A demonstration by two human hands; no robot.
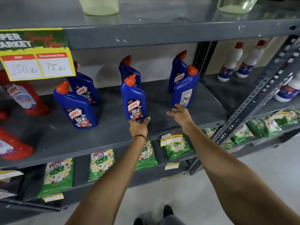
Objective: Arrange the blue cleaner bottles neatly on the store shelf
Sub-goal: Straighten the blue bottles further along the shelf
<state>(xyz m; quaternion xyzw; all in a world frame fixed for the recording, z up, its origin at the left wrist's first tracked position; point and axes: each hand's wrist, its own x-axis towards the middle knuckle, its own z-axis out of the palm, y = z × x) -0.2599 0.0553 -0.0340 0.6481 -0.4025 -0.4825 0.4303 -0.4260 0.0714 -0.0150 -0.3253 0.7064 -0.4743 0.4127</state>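
Observation:
Several blue cleaner bottles with orange caps stand in three front-and-back pairs on the grey shelf (105, 140). My left hand (139, 126) grips the base of the middle front bottle (134, 101), thumb on its right side. The middle back bottle (129, 71) stands behind it. My right hand (179, 113) is spread open, fingertips at the base of the right front bottle (185, 90), whose back label faces me. The right back bottle (177, 70) stands behind that. At the left are a front bottle (75, 108) and a back bottle (84, 88).
Red cleaner bottles (24, 98) stand and lie at the shelf's left end under a yellow price sign (35, 62). White bottles (240, 62) fill the bay to the right past a perforated upright (259, 91). Green detergent packs (100, 163) line the shelf below.

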